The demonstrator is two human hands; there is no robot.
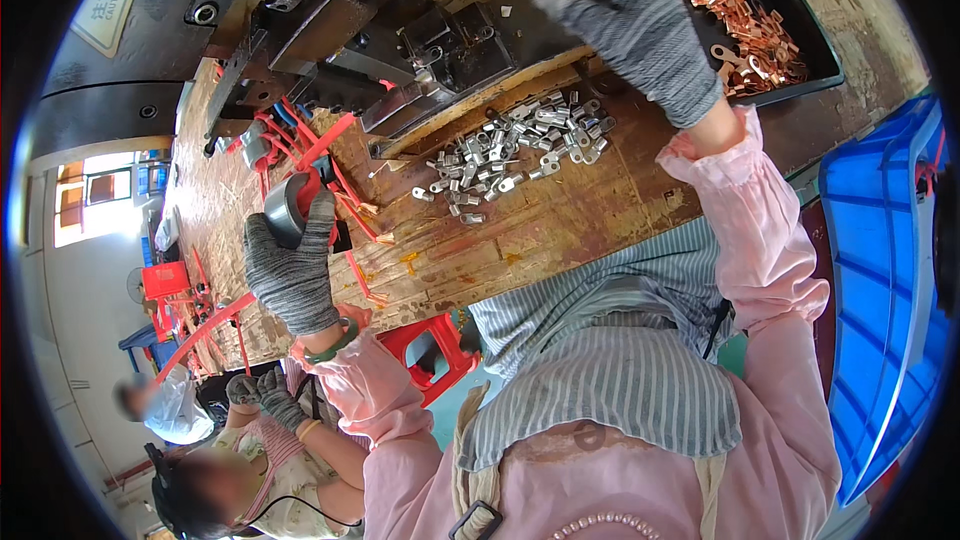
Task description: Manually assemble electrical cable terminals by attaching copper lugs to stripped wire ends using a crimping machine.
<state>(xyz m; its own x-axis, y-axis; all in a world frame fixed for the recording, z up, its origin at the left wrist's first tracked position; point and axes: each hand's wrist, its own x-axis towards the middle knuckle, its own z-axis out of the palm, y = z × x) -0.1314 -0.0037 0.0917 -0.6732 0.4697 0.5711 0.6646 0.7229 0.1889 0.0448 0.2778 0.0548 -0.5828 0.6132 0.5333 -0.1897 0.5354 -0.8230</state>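
My left hand (291, 268), in a grey striped knit glove, is closed around a dark grey rounded piece (288, 210) with red cable (326, 140) beside it. The exact kind of the rounded piece does not show. My right hand (632, 28), gloved the same way, is raised over the front right of a black metal press (440, 45). Its fingers are curled; whatever lies between them is hidden. Below the press, a loose heap of silver cable lugs (515, 148) lies on the worn wooden table (450, 260).
A black tray (826, 68) at the far right holds copper-coloured lugs (745, 35). Red cables with bare ends (375, 235) lie near my left hand. A blue crate (875, 270) stands at right, a red stool (440, 355) under the table. Another gloved person (270, 400) works at lower left.
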